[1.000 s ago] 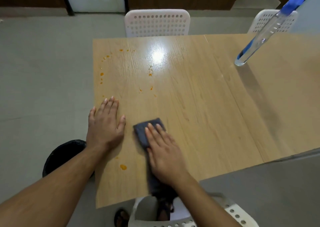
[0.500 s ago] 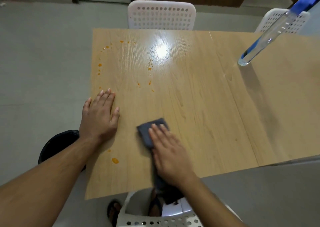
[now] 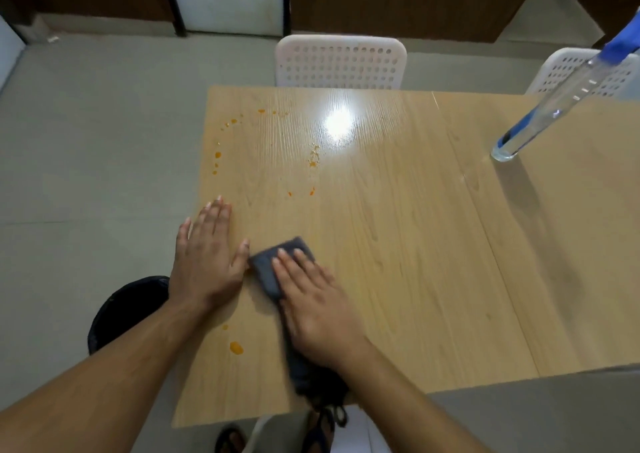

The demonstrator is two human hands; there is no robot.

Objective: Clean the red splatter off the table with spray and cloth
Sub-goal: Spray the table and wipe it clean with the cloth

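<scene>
Orange-red splatter spots [image 3: 218,155] dot the left part of the wooden table [image 3: 398,245], and one larger drop [image 3: 236,347] lies near the front edge. My right hand [image 3: 311,300] presses flat on a dark grey cloth [image 3: 268,269] with straight fingers; the cloth trails back under my wrist. Flat on the table beside it lies my left hand [image 3: 207,258], its thumb touching the cloth's edge. A clear spray bottle [image 3: 540,120] with a blue top stands at the far right.
Two white perforated chairs, one [image 3: 341,61] behind the table and another [image 3: 585,72] at the back right. A black bin [image 3: 121,310] sits on the floor left of the table. A second tabletop adjoins on the right.
My right hand has slid the cloth leftward until it meets my left thumb. The camera view has tilted and shifted slightly. My left hand stays flat in place.
</scene>
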